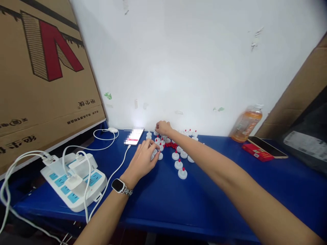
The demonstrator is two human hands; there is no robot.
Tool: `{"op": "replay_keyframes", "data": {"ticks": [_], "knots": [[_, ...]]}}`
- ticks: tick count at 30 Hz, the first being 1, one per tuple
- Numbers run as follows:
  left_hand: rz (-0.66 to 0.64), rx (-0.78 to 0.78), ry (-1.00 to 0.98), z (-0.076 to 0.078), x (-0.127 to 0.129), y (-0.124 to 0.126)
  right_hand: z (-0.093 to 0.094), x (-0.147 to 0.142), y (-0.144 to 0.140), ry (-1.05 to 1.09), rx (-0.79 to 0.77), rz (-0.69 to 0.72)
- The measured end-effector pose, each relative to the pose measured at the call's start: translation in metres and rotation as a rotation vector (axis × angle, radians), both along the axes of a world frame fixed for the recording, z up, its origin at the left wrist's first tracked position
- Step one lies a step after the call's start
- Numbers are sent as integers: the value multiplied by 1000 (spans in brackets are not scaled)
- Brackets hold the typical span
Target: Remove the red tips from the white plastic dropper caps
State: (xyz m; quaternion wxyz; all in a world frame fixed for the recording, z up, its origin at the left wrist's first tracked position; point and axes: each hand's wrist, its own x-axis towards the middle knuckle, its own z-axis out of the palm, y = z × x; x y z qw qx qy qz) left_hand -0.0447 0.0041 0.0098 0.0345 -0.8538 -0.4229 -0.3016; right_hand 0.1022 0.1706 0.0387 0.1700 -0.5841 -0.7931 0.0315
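My left hand, with a watch on its wrist, curls around a white nozzle cap at the left side of a cluster. Beyond it, my right hand reaches across to the back of the table near the wall. Its fingers are pinched just above another white cap; whatever they hold is too small to make out. Several white caps with red tips, such as the front one, stand about the hands. A pile of small red tips lies among them, partly behind my right forearm.
A lit phone on a cable lies left of the caps. Further left sits a white power strip with plugs and cords. At right are an orange drink bottle, a dark phone and a red box. A cardboard box borders the left.
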Motion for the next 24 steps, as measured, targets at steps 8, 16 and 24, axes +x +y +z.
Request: {"op": "replay_keyframes", "data": {"ticks": [8,16,24], "knots": [[89,102,-155,7,10,-6,22,37,-93,451,183,161],[-79,-20,-31,1,20,-15,11,73,-162,626,3,324],[-113,-169,79,2,24,-23,-5,78,-102,-93,113,219]]}}
